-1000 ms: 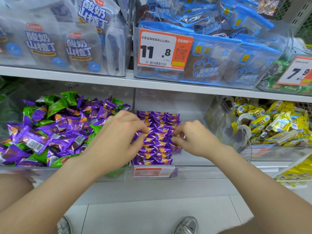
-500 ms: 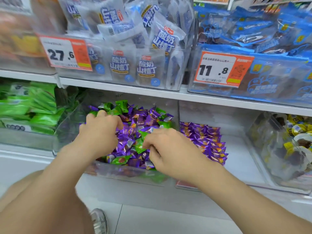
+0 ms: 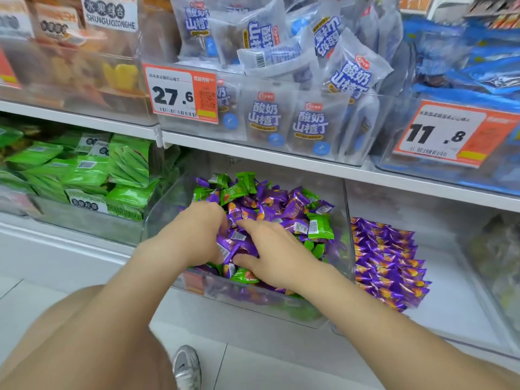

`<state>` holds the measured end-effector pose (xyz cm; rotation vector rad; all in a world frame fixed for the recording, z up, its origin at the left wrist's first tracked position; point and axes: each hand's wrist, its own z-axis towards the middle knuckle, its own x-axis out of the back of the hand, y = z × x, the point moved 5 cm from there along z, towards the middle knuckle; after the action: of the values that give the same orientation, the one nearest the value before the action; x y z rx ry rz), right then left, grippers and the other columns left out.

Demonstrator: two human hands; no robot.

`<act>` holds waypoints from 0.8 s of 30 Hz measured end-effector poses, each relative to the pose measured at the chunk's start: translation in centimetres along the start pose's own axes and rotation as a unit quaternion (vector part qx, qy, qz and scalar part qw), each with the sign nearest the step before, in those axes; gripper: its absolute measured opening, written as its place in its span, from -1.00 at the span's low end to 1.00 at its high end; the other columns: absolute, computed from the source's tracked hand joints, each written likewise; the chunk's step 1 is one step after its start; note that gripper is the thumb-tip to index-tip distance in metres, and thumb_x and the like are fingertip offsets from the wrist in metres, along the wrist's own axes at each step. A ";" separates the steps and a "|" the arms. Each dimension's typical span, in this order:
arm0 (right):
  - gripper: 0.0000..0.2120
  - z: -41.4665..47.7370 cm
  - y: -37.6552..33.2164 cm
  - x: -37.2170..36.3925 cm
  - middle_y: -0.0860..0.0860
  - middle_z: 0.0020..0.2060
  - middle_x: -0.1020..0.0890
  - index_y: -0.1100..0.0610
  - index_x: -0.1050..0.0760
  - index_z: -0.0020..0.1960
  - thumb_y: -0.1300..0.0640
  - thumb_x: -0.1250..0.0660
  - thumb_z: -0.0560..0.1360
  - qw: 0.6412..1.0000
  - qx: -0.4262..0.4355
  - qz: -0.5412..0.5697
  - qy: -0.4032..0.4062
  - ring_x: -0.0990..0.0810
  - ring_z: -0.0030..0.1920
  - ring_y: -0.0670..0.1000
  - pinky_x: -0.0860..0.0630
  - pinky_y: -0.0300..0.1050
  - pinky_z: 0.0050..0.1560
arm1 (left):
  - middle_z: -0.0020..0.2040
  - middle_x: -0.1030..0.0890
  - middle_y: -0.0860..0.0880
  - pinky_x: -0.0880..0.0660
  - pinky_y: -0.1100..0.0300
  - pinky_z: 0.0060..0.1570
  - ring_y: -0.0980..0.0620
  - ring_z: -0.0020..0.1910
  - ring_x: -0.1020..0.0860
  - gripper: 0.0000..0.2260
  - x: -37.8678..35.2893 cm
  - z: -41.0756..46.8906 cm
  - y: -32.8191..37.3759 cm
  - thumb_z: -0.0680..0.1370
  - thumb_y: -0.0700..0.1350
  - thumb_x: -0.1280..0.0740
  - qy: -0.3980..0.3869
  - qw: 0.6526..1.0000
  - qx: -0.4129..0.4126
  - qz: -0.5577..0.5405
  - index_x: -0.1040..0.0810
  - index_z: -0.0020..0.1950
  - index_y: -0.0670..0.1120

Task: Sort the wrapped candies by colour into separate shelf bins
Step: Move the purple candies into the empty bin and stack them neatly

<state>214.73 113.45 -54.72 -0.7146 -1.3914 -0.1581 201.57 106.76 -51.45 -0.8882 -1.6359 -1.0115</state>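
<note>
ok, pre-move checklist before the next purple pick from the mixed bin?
1. Both hands in the mixed bin: ok; left hand, right hand on the pile.
2. Purple candies within reach: ok, purple candies lie between the hands.
3. Grasp secured: cannot tell, fingertips buried in wrappers.
4. Green candies kept out of the grab: cannot tell.
5. Destination has room: ok, purple-only bin has bare floor beside its rows.

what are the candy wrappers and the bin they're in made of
Wrappers: probably thin metallised plastic film, glossy; they crinkle and catch bright highlights. Bin: seemingly clear rigid plastic, smooth; candies show through its front wall, and its edges hold straight. Neither can be confirmed by look alone.
</note>
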 end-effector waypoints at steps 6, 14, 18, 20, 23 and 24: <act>-0.51 0.3 0.8 0.9 0.07 0.16 -0.65 -0.05 -0.39 0.49 0.08 -0.36 0.57 0.997 -0.026 0.046 0.063 -0.49 0.26 0.16 -0.52 0.09 0.19 | -0.19 -0.52 0.09 -0.60 0.07 -0.16 0.02 -0.19 -0.56 -0.65 0.5 -0.2 0.3 0.29 -0.06 -0.64 0.078 0.996 -0.015 -0.030 -0.58 -0.03 0.10; -0.90 -1.9 2.4 4.8 0.09 -0.25 -0.58 0.04 -0.48 0.08 0.11 -0.19 0.68 0.844 -0.162 0.505 0.079 -0.49 -0.42 0.00 -0.34 -0.16 -0.40 | -0.16 -0.63 0.18 -0.43 0.32 -0.22 0.20 -0.19 -0.58 -0.73 2.1 -1.5 1.5 0.38 0.05 -0.65 0.142 0.955 -0.086 -0.247 -0.63 -0.02 0.17; -0.84 -4.6 3.4 7.4 0.08 -0.12 -0.73 0.14 -0.52 0.17 0.07 -0.35 0.67 0.861 -0.090 0.496 0.069 -0.53 -0.28 0.09 -0.41 -0.09 -0.28 | -0.15 -0.71 0.06 -0.60 0.11 -0.17 0.02 -0.30 -0.63 -0.76 1.9 -1.9 3.1 0.50 -0.17 -0.53 0.131 0.940 -0.120 -0.293 -0.68 0.02 0.17; -0.84 -6.1 3.8 8.9 0.02 -0.07 -0.76 0.05 -0.62 0.16 0.01 -0.38 0.65 0.899 -0.083 0.417 0.106 -0.66 -0.18 0.04 -0.51 -0.12 -0.16 | -0.11 -0.72 0.00 -0.63 -0.10 -0.14 -0.16 -0.27 -0.66 -0.71 1.9 -2.4 4.6 0.52 -0.23 -0.48 0.111 0.921 -0.138 -0.347 -0.68 0.06 0.17; -0.85 -7.9 4.8 9.4 -0.08 -0.08 -0.75 -0.03 -0.69 0.16 0.03 -0.42 0.62 0.896 -0.093 0.412 0.135 -0.65 -0.17 -0.18 -0.48 -0.35 -0.14 | -0.08 -0.72 -0.05 -0.61 -0.14 -0.10 -0.18 -0.18 -0.68 -0.83 1.8 -3.1 6.9 0.58 -0.08 -0.48 0.113 0.883 -0.163 -0.425 -0.71 0.07 0.20; -0.84 -8.4 5.2 9.3 -0.07 -0.04 -0.76 -0.03 -0.70 0.17 0.05 -0.41 0.63 0.889 -0.103 0.425 0.137 -0.68 -0.10 -0.17 -0.51 -0.32 -0.08 | -0.08 -0.72 -0.04 -0.59 -0.11 -0.15 -0.15 -0.20 -0.66 -0.85 1.7 -3.2 7.5 0.61 -0.06 -0.45 0.118 0.876 -0.168 -0.436 -0.72 0.06 0.21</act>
<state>226.30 115.77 -48.01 -1.3640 -0.7002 0.2844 209.04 106.89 -47.74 -0.1604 -1.6792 -1.9836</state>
